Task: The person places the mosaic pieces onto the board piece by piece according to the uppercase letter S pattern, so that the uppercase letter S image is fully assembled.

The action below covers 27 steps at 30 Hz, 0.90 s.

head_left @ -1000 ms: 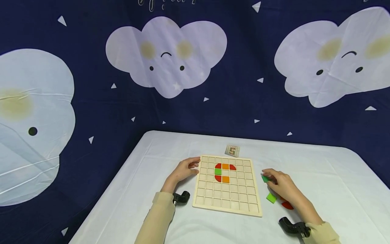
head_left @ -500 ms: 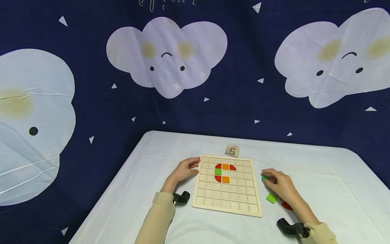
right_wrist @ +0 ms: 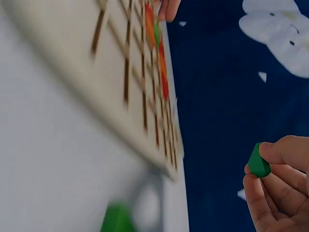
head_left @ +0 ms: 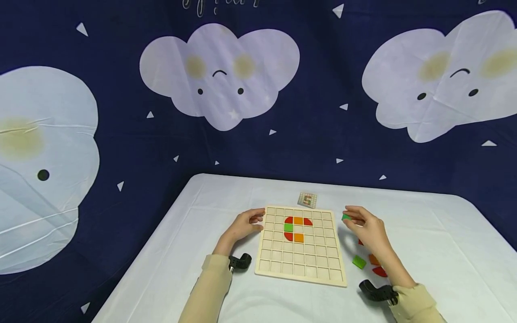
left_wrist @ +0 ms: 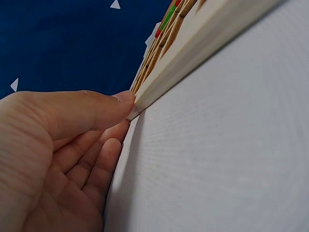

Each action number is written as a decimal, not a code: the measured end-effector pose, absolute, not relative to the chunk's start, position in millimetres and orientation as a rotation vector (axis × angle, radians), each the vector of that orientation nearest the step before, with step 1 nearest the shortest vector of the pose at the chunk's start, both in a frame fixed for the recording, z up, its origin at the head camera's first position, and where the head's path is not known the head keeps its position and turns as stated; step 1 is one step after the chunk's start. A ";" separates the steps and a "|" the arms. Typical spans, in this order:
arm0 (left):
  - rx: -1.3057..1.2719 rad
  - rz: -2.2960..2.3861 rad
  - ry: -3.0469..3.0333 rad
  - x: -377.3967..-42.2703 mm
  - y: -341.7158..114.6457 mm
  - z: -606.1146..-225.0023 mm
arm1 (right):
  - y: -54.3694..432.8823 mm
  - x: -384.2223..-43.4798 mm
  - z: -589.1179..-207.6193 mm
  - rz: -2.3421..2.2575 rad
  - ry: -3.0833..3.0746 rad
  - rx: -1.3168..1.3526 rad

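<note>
My right hand [head_left: 369, 229] pinches a small green tile [right_wrist: 259, 162] between thumb and fingertips, above the table to the right of the wooden grid board [head_left: 300, 269]. Part of the tile's outline is covered by the fingers. My left hand [head_left: 242, 225] rests at the board's left edge; in the left wrist view its thumb tip touches the side wall near the corner. Set in the board's upper cells are several red rounded tiles [head_left: 308, 222], orange square tiles [head_left: 298, 237] and a green square tile [head_left: 288, 227].
Behind the board lies a small pattern card [head_left: 308, 200] with a coloured figure on a grid. Loose on the white table [head_left: 444, 251], by my right forearm, are a light green square [head_left: 359, 262], an orange tile [head_left: 374, 259] and a red rounded tile [head_left: 379, 271].
My right hand has lifted off the table with the green tile and moved up and slightly left, uncovering red and orange tiles below it. My left hand and the board have stayed put.
</note>
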<state>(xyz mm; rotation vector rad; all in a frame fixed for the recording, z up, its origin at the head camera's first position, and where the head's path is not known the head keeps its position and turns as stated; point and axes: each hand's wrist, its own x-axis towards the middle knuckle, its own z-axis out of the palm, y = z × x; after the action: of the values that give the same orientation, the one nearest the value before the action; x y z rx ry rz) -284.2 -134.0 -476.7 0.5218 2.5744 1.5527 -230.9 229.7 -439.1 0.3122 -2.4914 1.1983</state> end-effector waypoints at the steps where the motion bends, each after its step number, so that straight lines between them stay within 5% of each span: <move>1: 0.520 1.553 2.574 -284.4 -134.0 -477.0 | 225.6 -231.2 -437.1 1.206 -2.495 0.332; 27: 0.526 1.538 2.583 -284.0 -134.6 -475.2 | 153.0 -232.2 -470.4 1.381 -2.562 0.552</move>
<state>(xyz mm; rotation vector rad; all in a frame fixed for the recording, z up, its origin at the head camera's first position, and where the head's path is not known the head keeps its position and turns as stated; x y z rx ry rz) -284.0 -134.6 -475.2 0.5258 2.5835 1.5376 -232.2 153.0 -470.4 0.5523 -2.5616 1.3812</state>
